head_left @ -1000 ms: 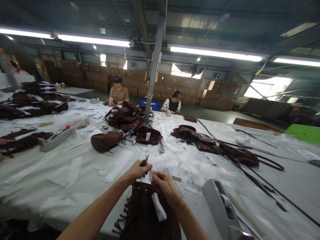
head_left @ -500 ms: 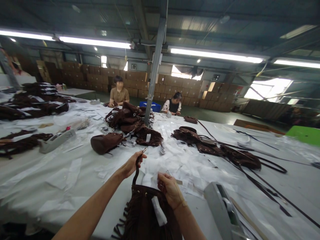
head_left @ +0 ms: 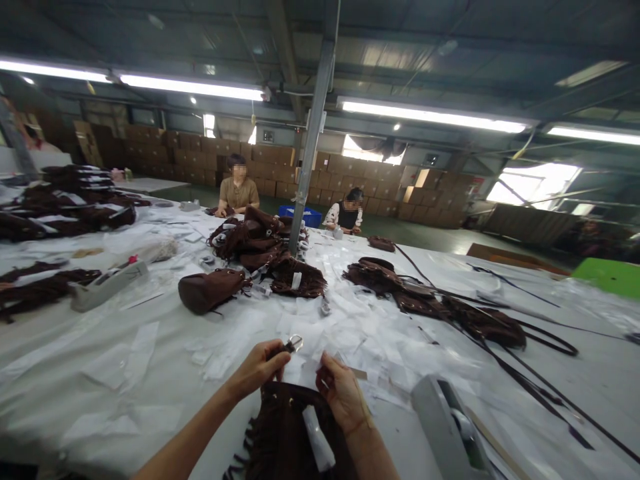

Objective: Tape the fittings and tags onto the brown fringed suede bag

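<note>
White sheeting and scattered paper scraps spread over the tabletop, which takes up most of the lower view. Behind its far edge, stacked cardboard boxes form a long wall, and a metal post rises at a tilt in front of them. At that far edge sit two people, one in a tan top, the other in a dark vest. A dark pile of bags lies at far left, a brown heap of bags lies around the foot of the post, and more bags with long straps trail off to the right.

Nearest the wearer, a dark brown fringed bag lies on the tabletop below both hands, its top edge facing away. A grey tape dispenser stands just right of it.

The left hand is above the bag's upper left corner, its grip clamped on a dark strap end. The right hand is at the upper right corner, fingers curled; whether its grip has closed on a thin scrap, I cannot tell. A white wrapping lies slantwise on the bag's front. Smallest, a shiny metal ring juts from the strap end, beyond the left fingertips.
</note>
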Tool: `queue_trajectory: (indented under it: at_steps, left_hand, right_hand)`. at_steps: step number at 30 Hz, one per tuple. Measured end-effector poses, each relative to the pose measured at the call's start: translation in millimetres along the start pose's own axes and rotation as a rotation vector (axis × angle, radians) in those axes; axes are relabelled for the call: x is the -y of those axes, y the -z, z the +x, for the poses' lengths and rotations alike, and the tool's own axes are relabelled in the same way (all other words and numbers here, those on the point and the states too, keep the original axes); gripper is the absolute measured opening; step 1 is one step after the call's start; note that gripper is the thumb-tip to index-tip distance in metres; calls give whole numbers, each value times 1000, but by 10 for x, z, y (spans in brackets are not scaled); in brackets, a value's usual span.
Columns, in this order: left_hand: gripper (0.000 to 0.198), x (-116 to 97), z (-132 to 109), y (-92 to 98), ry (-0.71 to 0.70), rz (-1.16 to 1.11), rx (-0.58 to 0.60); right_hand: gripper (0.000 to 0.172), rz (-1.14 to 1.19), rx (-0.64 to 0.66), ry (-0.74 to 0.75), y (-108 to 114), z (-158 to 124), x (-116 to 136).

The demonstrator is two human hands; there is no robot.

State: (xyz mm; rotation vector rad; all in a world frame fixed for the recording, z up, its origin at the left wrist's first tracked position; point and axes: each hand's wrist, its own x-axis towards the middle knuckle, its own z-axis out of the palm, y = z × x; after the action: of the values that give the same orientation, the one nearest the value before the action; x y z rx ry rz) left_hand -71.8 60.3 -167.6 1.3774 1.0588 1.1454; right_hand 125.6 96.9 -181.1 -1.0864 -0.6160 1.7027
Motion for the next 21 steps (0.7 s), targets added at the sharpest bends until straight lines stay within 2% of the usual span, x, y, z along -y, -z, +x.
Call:
queue_trajectory:
  at_steps: [4, 7, 14, 21]
  left_hand:
    - [34, 126, -100, -182, 16, -24, 38]
    - [32, 164, -122, -225, 8, -32, 26]
    - [33, 40, -141, -231, -74, 25, 5]
    - [41, 48, -117, -274, 76, 11, -126]
  right_hand:
    - [33, -7, -35, 15, -9, 17, -27]
    - [31, -24, -55, 27, -16, 18, -22]
    - [30, -72, -48, 77, -56, -20, -5]
    - [27, -126, -46, 159, -58, -37, -41]
